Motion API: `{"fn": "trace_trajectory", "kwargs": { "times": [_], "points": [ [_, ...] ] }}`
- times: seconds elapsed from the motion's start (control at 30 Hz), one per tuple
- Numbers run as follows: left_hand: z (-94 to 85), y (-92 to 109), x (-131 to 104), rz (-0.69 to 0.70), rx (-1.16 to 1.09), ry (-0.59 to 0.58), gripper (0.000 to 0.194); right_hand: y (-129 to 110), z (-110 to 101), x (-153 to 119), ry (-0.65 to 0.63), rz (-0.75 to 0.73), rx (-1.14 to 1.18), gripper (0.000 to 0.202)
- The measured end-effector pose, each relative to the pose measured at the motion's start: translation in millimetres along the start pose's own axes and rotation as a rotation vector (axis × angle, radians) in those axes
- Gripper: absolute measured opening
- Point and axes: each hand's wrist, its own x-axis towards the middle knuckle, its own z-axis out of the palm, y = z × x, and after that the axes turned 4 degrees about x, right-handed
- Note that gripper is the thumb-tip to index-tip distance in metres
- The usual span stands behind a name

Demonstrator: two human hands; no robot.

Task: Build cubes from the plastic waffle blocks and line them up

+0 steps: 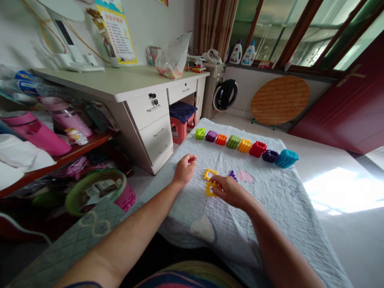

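Observation:
My right hand (232, 191) reaches over the cloth-covered surface, thumb and fingers closed on a flat yellow interlocking block piece (209, 189) with notched edges. Just beyond it lies a second yellow notched piece (207, 174) with a whitish patch in its middle. A purple toothed piece (233, 175) shows behind the right hand, partly covered by it. To the left of these pieces, my left hand (184, 170) rests with its fingers curled in; no piece shows in it.
Toothed block cubes stand in a row at the back, from a lime cube (200, 133) to a blue block (287, 158). A quilted cloth (186, 212) covers the surface. Left are a white desk (120, 86), a shelf with a pink bottle (37, 134) and a bin (124, 192).

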Motion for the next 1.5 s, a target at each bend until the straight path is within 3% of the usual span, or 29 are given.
{"fn": "trace_trajectory", "kwargs": {
  "times": [0.17,0.3,0.47,0.77,0.93,1.27,1.4,1.5],
  "points": [
    [0.1,0,1,0.002,-0.002,-0.002,0.015,10,4,-1,0.155,0.033,-0.232,0.029],
    [0.1,1,0,0.009,0.0,-0.003,0.015,8,3,-3,0.078,0.03,-0.305,0.045],
    [-0.1,1,0,0.014,-0.008,-0.001,0.016,6,4,-3,0.006,0.03,-0.3,0.036],
    [-0.4,2,0,0.004,0.001,-0.015,0.018,6,-4,27,0.226,0.094,-0.259,0.035],
    [-1.0,2,0,0.007,-0.004,-0.019,0.018,11,-3,48,0.121,0.148,-0.309,0.045],
    [-1.5,3,0,0.005,-0.009,-0.032,0.018,14,2,56,0.03,0.183,-0.352,0.045],
    [-3.2,4,-1,-0.013,-0.018,-0.04,0.018,27,-14,58,0.075,0.123,-0.341,0.041],
    [-2.6,4,-1,-0.039,-0.03,-0.058,0.02,54,-52,59,0.256,0.172,-0.37,0.046]
  ]
}}
